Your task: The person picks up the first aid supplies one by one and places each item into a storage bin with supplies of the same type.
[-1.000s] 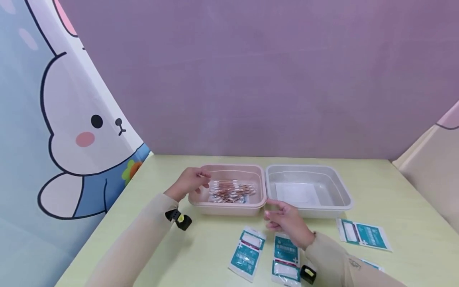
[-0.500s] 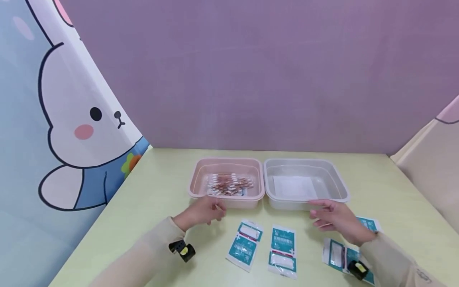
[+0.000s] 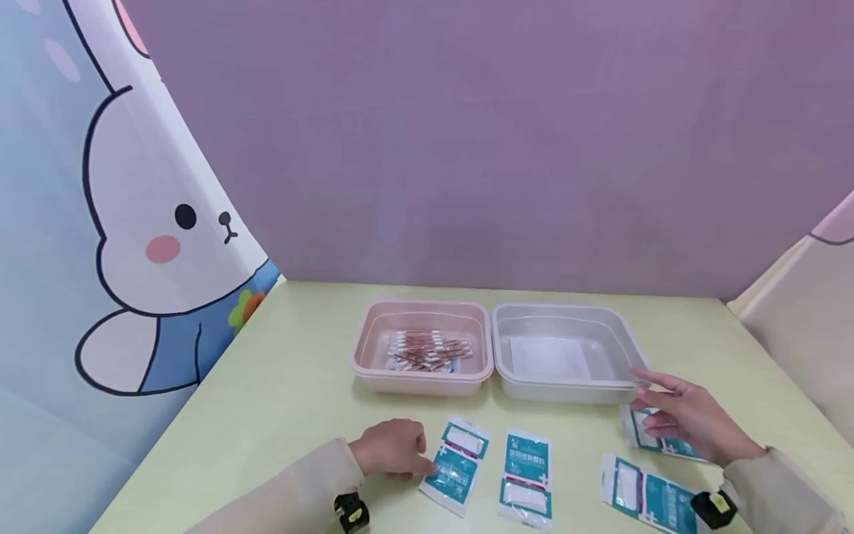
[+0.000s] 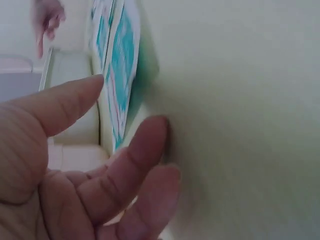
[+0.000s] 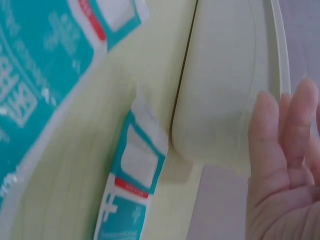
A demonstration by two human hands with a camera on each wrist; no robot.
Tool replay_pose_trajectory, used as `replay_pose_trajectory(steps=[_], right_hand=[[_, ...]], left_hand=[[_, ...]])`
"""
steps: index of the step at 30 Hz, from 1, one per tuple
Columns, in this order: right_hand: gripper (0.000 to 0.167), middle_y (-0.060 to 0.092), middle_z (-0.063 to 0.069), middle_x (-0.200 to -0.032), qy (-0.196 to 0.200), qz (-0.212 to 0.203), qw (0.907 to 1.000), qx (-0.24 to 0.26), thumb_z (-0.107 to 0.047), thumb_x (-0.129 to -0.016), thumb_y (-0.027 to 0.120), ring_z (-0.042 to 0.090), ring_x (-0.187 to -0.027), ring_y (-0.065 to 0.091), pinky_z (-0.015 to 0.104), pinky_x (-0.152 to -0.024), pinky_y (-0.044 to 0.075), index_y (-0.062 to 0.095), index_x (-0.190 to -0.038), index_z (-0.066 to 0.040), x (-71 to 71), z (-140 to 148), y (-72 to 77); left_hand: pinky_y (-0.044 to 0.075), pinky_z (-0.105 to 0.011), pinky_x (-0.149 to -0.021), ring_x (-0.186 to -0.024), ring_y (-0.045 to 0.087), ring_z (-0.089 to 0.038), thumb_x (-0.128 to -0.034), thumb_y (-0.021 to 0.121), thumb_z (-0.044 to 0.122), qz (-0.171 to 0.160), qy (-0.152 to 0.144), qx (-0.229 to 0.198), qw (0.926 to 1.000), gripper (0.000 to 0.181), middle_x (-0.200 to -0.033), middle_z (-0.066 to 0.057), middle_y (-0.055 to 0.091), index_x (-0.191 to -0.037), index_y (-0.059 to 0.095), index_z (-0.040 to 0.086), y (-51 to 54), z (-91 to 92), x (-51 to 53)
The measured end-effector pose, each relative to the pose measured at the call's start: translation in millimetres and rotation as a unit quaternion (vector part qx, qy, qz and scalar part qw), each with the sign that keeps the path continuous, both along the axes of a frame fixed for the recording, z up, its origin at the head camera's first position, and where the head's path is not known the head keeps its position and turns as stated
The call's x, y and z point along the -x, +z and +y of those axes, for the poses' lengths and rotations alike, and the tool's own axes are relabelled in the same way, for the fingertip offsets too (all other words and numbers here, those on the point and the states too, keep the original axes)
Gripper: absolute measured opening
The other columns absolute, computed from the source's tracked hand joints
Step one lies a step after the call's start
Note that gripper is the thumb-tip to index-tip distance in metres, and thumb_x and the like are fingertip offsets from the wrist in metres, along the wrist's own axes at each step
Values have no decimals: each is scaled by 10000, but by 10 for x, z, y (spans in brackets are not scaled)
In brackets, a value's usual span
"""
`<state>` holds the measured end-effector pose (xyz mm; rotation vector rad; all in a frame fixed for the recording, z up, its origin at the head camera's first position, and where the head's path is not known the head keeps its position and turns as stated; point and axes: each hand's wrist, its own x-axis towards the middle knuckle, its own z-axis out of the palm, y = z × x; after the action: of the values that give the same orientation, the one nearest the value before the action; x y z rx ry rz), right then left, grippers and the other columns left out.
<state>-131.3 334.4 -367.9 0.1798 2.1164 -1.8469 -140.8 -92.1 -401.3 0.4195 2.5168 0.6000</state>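
Observation:
My left hand (image 3: pixel 395 447) is low over the table at the left edge of a teal-and-white dressing packet (image 3: pixel 456 466). Its thumb and fingers are apart and hold nothing; whether a fingertip touches the packet I cannot tell. In the left wrist view, that packet (image 4: pixel 122 60) lies just beyond the thumb. A second upright packet (image 3: pixel 525 478) lies to its right. My right hand (image 3: pixel 694 415), fingers extended, is by the front right corner of the white bin (image 3: pixel 567 394). Beneath it, one packet (image 3: pixel 643 430) is partly hidden; another packet (image 3: pixel 650 495) lies nearer the front.
A pink bin (image 3: pixel 420 383) stands left of the white one, nearly against it, and holds several bagged cotton swabs (image 3: pixel 430 351). A flat white rectangle (image 3: pixel 550 358) shows on the white bin's floor. A purple backdrop (image 3: pixel 500 148) rises behind the yellow table (image 3: pixel 300 356).
My left hand has come from the pink bin's left end down to the left packet. My right hand has moved right, from between the bins to the white bin's right corner.

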Motion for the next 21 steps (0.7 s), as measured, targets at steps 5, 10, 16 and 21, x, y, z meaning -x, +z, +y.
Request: replay_pose_trajectory(steps=[5,10,16,21], right_hand=[[805,688,-25,-873,-670,-410,9968,114,-263,-971,577,165,-666,666,301,-686,558,-4,-1527,-282,67,110,8],[890,682,-54,-879,-544,-533,9969,204,-288,-985,544,192,-750,696,308,-708,556,-190,-1480,-198,132,220,-3],[865,688,-40,-894,-486,-721,9944,599,-271,-997,520,202,-785,699,311,-728,554,-189,-1482,-165,156,258,-71],[820,709,11,-929,-305,-777,9859,1447,-211,-1013,493,201,-818,705,308,-742,550,-172,-1489,-158,163,298,-108]], left_hand=[[331,-279,-519,-549,455,-133,-765,769,445,202,19,431,9989,392,-644,13,518,-748,546,123,-30,92,-55],[339,-279,-480,-472,471,-140,-664,862,372,332,180,572,9976,407,-604,-1,529,-686,545,118,-60,183,-58],[364,-279,-495,-492,493,-146,-657,875,227,63,197,393,9990,342,-624,0,542,-691,558,103,-5,243,-64],[376,-275,-496,-490,499,-141,-669,858,181,-26,132,199,9997,297,-632,9,547,-701,572,109,0,256,-46]])
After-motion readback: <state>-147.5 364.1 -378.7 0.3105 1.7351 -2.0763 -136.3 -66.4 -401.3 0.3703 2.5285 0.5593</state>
